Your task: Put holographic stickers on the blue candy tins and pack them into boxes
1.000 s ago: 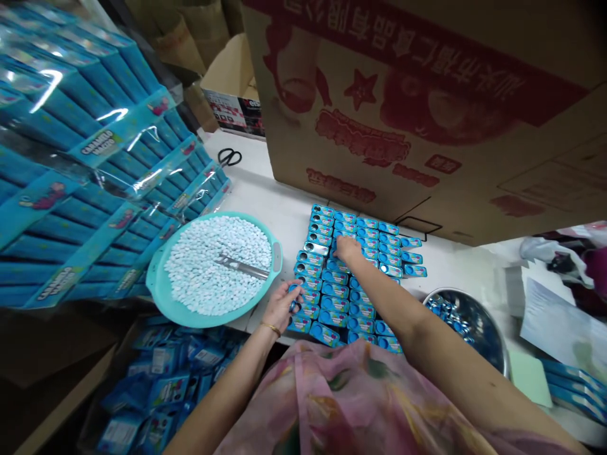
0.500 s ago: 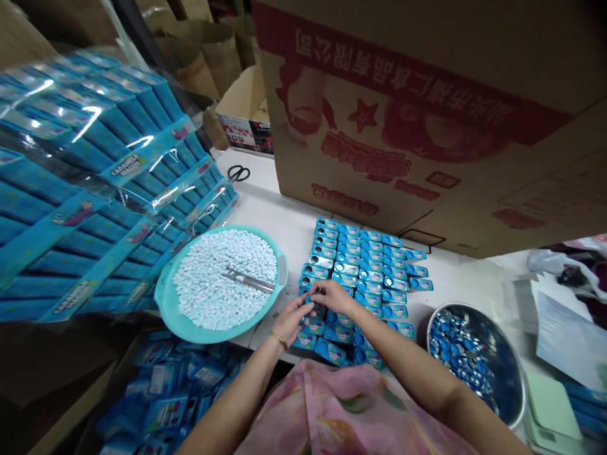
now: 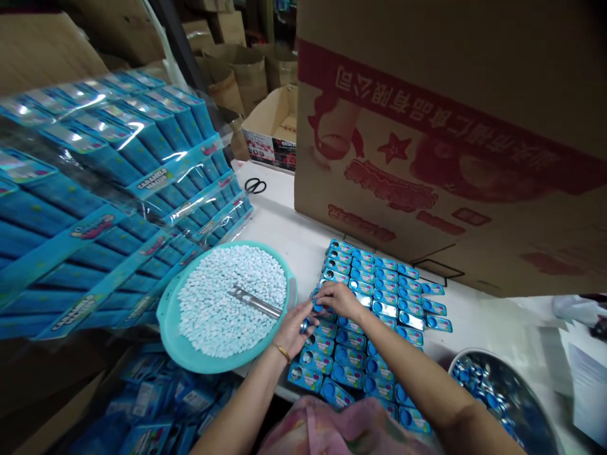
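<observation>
Small blue tins (image 3: 348,357) with printed faces and round recesses stand packed in rows on the white table. Over the left part of these rows, my right hand (image 3: 342,301) pinches a small round blue cap (image 3: 317,306) at its fingertips. My left hand (image 3: 293,328) is close beside it, fingers curled around a shiny blue-and-silver cap (image 3: 304,326); other caps in that palm may be hidden. Left of the hands is a turquoise basin (image 3: 167,328) of small pale candies (image 3: 213,322), with a metal scoop (image 3: 258,301) lying on them.
A steel bowl (image 3: 533,395) of loose caps stands at the right. A large printed carton (image 3: 427,145) rises behind the tins. Plastic-wrapped blue boxes (image 3: 118,183) are stacked left. Black scissors (image 3: 255,186) lie on the table (image 3: 279,205). Blue packs (image 3: 147,404) fill a carton below.
The camera view has shifted, so the things appear farther right and lower. Both hands stay close together over the left rows, and the caps in the left hand show more clearly.
</observation>
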The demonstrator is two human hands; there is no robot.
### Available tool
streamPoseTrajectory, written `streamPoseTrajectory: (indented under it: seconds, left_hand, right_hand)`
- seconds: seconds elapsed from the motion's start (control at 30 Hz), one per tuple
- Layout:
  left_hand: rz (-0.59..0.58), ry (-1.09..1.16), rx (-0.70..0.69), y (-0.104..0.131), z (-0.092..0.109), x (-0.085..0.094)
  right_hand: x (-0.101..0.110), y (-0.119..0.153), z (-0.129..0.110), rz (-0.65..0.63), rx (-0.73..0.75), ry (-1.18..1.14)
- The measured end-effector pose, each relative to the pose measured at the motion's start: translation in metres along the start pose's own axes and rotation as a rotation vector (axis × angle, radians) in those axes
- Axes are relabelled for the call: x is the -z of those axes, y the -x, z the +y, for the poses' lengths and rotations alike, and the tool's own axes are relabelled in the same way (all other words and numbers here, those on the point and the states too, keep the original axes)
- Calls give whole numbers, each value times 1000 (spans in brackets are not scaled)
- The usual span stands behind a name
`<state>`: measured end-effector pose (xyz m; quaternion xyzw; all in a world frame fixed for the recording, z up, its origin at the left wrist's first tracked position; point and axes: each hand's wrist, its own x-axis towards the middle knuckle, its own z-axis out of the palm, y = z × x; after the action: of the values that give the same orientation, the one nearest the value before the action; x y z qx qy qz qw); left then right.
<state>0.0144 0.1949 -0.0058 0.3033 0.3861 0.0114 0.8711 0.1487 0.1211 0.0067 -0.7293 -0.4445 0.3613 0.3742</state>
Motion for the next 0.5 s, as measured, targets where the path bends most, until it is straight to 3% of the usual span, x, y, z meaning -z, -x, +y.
streamPoseTrajectory:
  seconds: [0.2,0.37,0.43,0.5]
  left_hand:
    - [-12,130,-2,-11,7,-1]
    - [29,183,-2,-14,13,4]
    - [47,173,-2,-12,14,9]
    - [51,146,-10,-8,14,13]
  right_hand:
    - [1,0,-6,77,37,-71]
    - [20,-19,10,253,-281,-538]
    - [41,-33,22,358,-329,-486]
    - [65,-48,32,445,-366,-214]
